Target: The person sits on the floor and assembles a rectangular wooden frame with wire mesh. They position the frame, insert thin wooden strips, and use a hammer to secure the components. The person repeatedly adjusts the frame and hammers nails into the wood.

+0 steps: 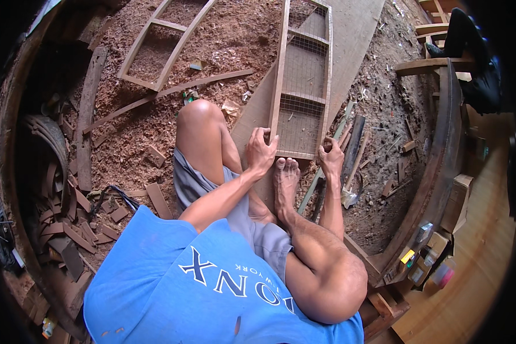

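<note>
A long wooden frame (277, 86) with crossbars and wire mesh (301, 123) lies stretched away from me on a flat board. Beside the lower end of its left rail is my left hand (260, 152), fingers curled and thumb against the rail. Whatever lies between those fingertips is too small to make out. At the lower right corner my right hand (331, 158) is closed in a pinch, and its fingertips hide what they hold, if anything. My bare foot (286, 180) rests against the frame's near end, between the two hands.
A second wooden frame (169, 24) lies on wood shavings at the upper left, near a long thin strip (172, 92). Wood offcuts (77, 229) are heaped at the left. A curved wooden beam (436, 166) borders the right, with small boxes (433, 252) beyond it. Another person's leg (461, 34) shows at upper right.
</note>
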Demonstrator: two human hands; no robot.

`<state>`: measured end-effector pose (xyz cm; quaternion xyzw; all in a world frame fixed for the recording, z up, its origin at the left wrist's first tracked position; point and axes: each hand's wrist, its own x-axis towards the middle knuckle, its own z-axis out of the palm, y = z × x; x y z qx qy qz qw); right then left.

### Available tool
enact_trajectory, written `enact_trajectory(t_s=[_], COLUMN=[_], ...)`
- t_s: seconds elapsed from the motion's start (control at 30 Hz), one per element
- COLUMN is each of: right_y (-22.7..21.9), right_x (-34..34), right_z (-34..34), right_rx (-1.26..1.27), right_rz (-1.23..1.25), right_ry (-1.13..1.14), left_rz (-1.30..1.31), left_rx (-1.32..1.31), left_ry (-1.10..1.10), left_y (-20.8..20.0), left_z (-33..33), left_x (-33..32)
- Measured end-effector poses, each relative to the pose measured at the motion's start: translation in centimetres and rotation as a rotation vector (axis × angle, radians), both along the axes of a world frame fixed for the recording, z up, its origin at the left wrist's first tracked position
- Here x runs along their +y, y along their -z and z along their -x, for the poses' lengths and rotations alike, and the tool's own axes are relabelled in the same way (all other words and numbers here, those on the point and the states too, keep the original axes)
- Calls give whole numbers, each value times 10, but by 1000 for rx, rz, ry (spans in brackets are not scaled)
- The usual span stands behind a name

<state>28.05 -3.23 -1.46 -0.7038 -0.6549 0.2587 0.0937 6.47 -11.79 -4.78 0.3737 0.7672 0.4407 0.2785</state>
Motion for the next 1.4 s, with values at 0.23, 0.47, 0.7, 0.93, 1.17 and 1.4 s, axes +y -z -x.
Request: enact_trajectory(t_s=[0.23, 0.47, 0.7, 0.93, 1.17, 1.4], right_y=[-6, -26, -23, -12, -22, -23], right_x=[-5, 6, 98, 187, 195, 196], right_z=[0, -8, 0, 70, 90, 98], right_rx=[157, 361, 208, -31, -181, -307], right_rz=[35, 197, 103, 72, 160, 130], right_ry=[91, 122, 11, -30, -48, -134], left_rz=[-44, 72, 49, 33, 3, 7], left_rx=[-15, -195, -145, -75, -130, -179], left_ry=[-41, -52, 9, 41, 27, 26], left_y=[2, -5, -3, 7, -2, 0], left_z=[-3, -3, 21, 52, 52, 50], left_x=[-2, 1, 66, 146, 148, 146])
